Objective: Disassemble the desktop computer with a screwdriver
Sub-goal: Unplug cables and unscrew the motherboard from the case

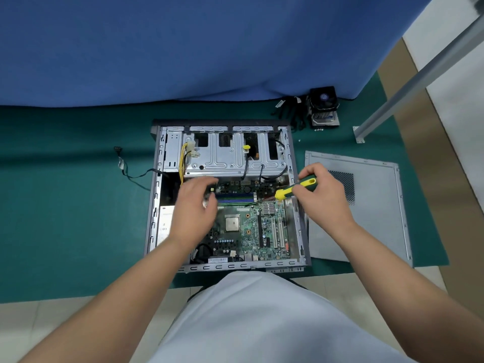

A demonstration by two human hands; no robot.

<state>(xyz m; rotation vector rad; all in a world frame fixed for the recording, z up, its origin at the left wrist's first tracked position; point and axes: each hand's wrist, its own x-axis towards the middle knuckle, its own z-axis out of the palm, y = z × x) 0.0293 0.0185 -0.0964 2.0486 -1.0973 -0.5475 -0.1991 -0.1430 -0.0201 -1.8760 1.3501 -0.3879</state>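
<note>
While the open grey metal computer case (pixel 227 195) lies on the green mat, the green-and-yellow screwdriver (pixel 296 189) is gripped by the right hand (pixel 320 191). Left-hand fingers (pixel 209 203), loosely curled, hover over the motherboard (pixel 251 226); board screws appear next, demanding precise tip seating.

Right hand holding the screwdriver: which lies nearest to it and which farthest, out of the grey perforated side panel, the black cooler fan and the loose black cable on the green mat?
From the right hand:
1. Grey perforated side panel, just to its right.
2. Black cooler fan, beyond it by the blue cloth.
3. Loose black cable, far left, past the case.
</note>
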